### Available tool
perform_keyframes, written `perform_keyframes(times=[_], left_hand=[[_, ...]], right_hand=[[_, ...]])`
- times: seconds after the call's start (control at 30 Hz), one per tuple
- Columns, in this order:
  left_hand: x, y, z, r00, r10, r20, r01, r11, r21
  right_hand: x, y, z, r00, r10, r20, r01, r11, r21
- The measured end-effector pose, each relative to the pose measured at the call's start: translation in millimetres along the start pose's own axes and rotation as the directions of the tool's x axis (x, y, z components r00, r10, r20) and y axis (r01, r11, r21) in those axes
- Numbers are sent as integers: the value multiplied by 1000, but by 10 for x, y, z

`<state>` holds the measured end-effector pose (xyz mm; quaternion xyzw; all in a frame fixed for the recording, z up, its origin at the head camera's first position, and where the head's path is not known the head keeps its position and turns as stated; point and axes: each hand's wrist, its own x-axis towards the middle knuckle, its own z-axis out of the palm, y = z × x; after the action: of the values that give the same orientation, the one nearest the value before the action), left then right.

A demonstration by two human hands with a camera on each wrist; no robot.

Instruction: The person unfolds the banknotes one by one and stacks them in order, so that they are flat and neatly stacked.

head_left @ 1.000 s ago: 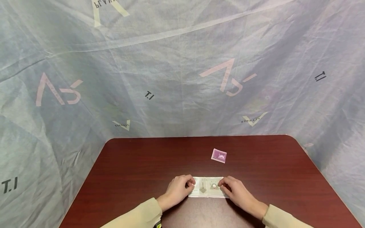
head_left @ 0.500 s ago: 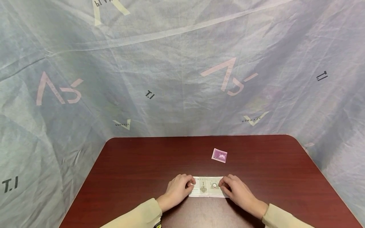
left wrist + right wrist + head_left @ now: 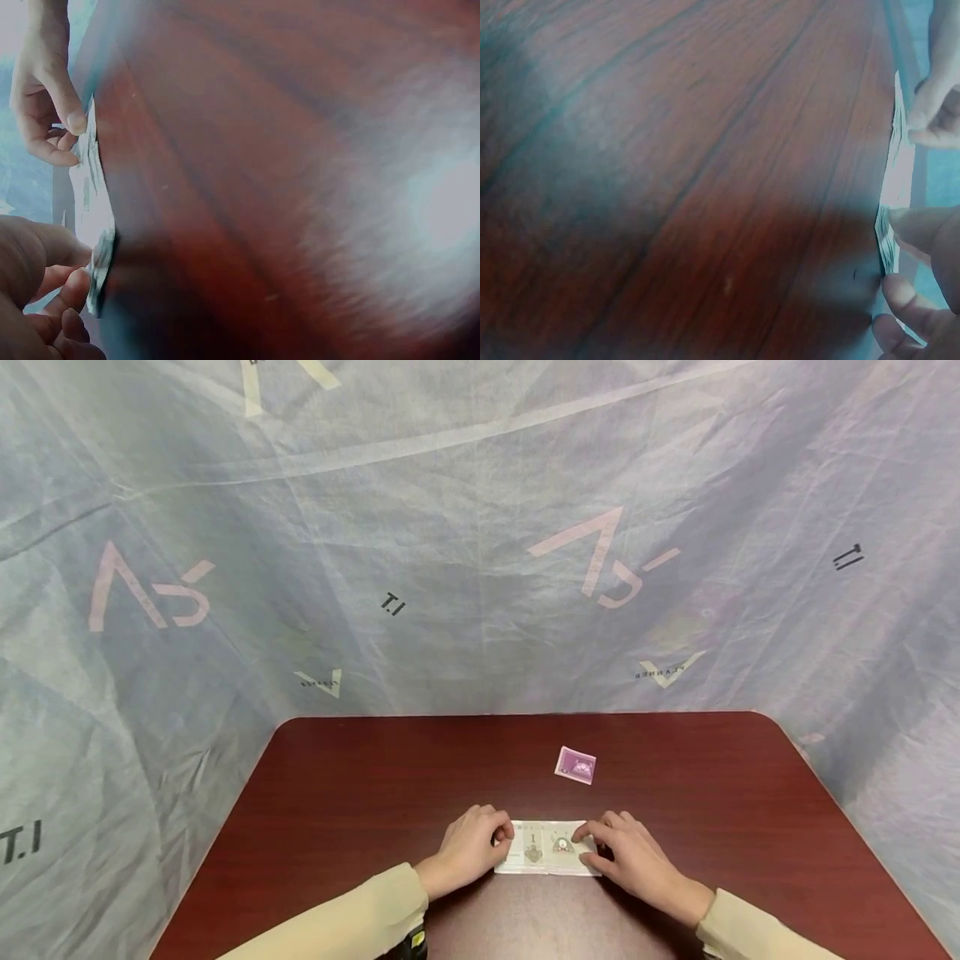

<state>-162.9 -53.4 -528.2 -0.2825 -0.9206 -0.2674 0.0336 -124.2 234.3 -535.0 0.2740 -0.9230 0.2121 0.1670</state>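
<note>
A thin stack of pale banknotes [image 3: 543, 850], printed with a "1" and a small figure, lies lengthwise before me on the table. My left hand [image 3: 471, 847] pinches its left end, the thumb lying over the notes in the left wrist view. At the right end, my right hand [image 3: 633, 860] has curled fingers and thumb about the notes [image 3: 897, 176]. In the right wrist view its thumb [image 3: 922, 225] rests on the stack while other fingers sit at the end. Slightly uneven, layered edges show along the stack's near side [image 3: 90, 187].
A small purple note or stack of notes [image 3: 576, 766] lies farther back, just right of centre. The dark red table [image 3: 360, 793] has rounded far corners. Grey printed cloth [image 3: 450, 652] hangs behind it and along both sides.
The right hand's thumb and forefinger have spread a little apart at the stack's right end. The left hand keeps its hold. The head view has shifted slightly.
</note>
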Motion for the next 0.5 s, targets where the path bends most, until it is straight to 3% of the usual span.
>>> perform_keyframes(times=[0.17, 0.5], left_hand=[[216, 1, -38, 1000, -10, -13, 10, 1000, -6], [819, 16, 28, 990, -139, 26, 141, 981, -136]], right_hand=[[16, 18, 0, 1000, 3, 21, -3, 1000, -6], [3, 29, 3, 1000, -23, 19, 24, 999, -22]])
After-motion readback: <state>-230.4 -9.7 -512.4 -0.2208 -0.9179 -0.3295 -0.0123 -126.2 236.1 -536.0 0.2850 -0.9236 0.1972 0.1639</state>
